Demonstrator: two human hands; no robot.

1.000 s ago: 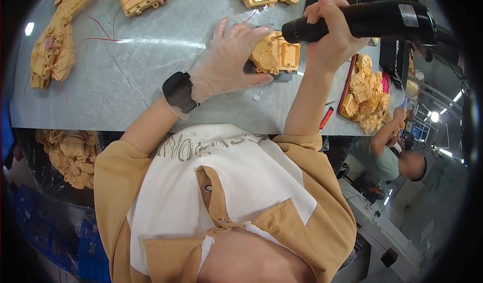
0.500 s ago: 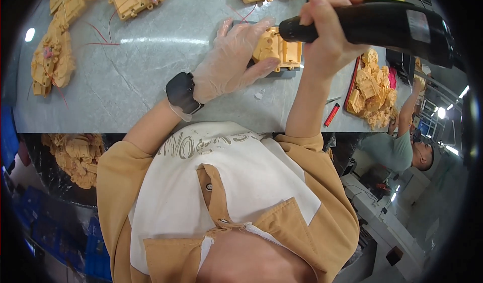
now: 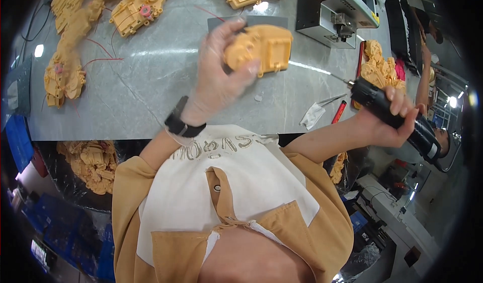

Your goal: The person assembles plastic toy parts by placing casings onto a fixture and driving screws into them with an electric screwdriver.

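Gripping the yellow housing (image 3: 277, 54), the gloved left hand (image 3: 214, 79) has it over the grey bench (image 3: 151, 101), just in front of a dark pad (image 3: 266, 19): fingers curled round the left end, thumb pressed across the near side. There's blur here, so whether the underside touches anything, I cannot tell. Across on the right, the bare right hand (image 3: 390, 119) wraps its fingers around a black power driver (image 3: 375, 99), the thin bit (image 3: 339, 78) angled back toward the housing yet well apart from it. So this looks like a handling step: piece in one hand, tool off to the side, no screw being driven. And the next move? It seems to call for a secure left grip as the piece is turned or set down, clear of the loose red wire (image 3: 109, 59) beside a wired housing (image 3: 63, 79) at left.
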